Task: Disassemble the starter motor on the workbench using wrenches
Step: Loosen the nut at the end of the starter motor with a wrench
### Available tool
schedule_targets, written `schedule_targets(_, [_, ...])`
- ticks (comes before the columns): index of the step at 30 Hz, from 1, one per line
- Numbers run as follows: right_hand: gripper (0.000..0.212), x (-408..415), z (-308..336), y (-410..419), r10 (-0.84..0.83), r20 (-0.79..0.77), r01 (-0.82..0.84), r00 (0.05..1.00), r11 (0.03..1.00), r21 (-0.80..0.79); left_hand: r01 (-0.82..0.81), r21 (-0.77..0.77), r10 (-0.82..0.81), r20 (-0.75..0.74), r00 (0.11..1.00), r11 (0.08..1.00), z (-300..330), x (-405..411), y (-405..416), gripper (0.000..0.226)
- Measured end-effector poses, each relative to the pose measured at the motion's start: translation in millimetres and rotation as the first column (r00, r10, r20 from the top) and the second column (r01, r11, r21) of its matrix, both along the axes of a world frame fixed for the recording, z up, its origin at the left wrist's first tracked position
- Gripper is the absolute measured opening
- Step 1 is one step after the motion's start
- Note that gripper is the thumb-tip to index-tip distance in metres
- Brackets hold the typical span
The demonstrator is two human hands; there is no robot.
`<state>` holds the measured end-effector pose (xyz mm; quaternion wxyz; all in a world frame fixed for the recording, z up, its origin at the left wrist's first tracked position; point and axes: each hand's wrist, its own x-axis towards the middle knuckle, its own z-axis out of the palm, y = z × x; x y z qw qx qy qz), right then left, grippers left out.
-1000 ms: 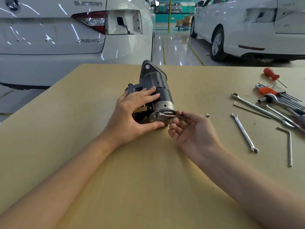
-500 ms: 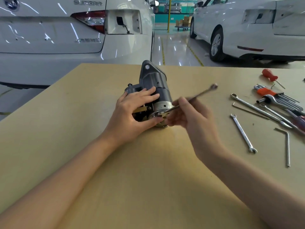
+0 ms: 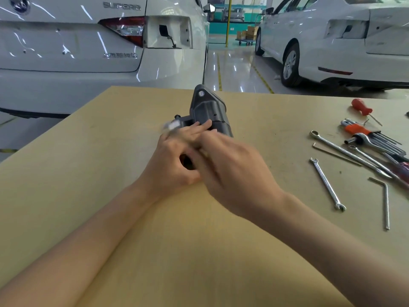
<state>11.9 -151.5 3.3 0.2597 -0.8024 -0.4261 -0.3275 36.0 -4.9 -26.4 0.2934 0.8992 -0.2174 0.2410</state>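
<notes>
Head view: your left hand [image 3: 174, 165] is on the motor [image 3: 208, 111], fingers curled over its left side, thumb tucked underneath, gripping the body. Motor sits mid-bench [image 3: 199, 251], dark nose pointing away from you, its near end hidden behind both hands. Your right hand [image 3: 234, 173] crosses in front of that near end, blurred; fingers look bunched together, but what they pinch I cannot tell. A bright blurred end of a wrench [image 3: 171, 126] pokes out above your left knuckles, just left of the motor; its shank is hidden, so I cannot tell which hand holds it.

Off to your right, well apart from the motor, tools lie flat on the bench: a slim spanner [image 3: 327, 185] nearest you, a bent rod [image 3: 385, 200] beside it, a long ring spanner [image 3: 345, 151] further out, a thin hex key [image 3: 334, 154] just beside that one, an orange-holdered key set [image 3: 371, 136] fanned out, and a red-handled screwdriver [image 3: 361, 107] at the far edge.

Beyond the bench, two white cars: one [image 3: 77, 52] at far left, tail towards you, another [image 3: 343, 41] at far right, on a glossy floor [image 3: 232, 69].
</notes>
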Motion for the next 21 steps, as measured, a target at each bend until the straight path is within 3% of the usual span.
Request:
schedule_targets(2, [0.022,1.9,0.1,-18.4,0.189,-0.223,-0.082,0.956,0.905,0.417,0.022,-0.074,-0.022,-0.003,1.0,0.997,-4.0,-0.1,3.5,0.072])
schedule_targets(4, [0.022,0.1,-3.3,-29.9,0.39,-0.453,0.061,0.802,0.701,0.711,0.015,-0.127,-0.016,-0.009,1.0,0.992,-2.9,-1.7,3.1,0.073])
schedule_targets(6, [0.025,3.8,-12.9,-32.5,0.565,-0.641,0.391,0.519,0.51,0.766,0.014,-0.147,-0.016,-0.012,1.0,0.989,-3.5,-3.0,0.9,0.072])
schedule_targets(8, [0.026,10.0,-18.5,-33.7,0.753,-0.619,0.656,0.223,0.353,0.667,0.001,-0.149,-0.002,-0.007,1.0,0.989,-3.4,-2.9,0.0,0.072])
schedule_targets(9, [0.026,11.5,-18.9,-33.7,0.803,-0.577,0.719,0.147,0.314,0.62,-0.003,-0.141,0.003,-0.002,1.0,0.99,-2.9,-2.6,-0.3,0.072])
schedule_targets(11, [0.027,13.7,-19.8,-32.8,0.851,-0.516,0.747,0.1,0.278,0.604,-0.011,-0.137,0.012,0.007,1.0,0.99,-1.3,-2.6,-1.7,0.072])
schedule_targets(21, [0.025,12.1,-18.4,-30.6,0.883,-0.462,0.705,0.083,0.276,0.653,-0.02,-0.151,0.021,0.006,1.0,0.988,0.1,-5.5,-5.4,0.067])
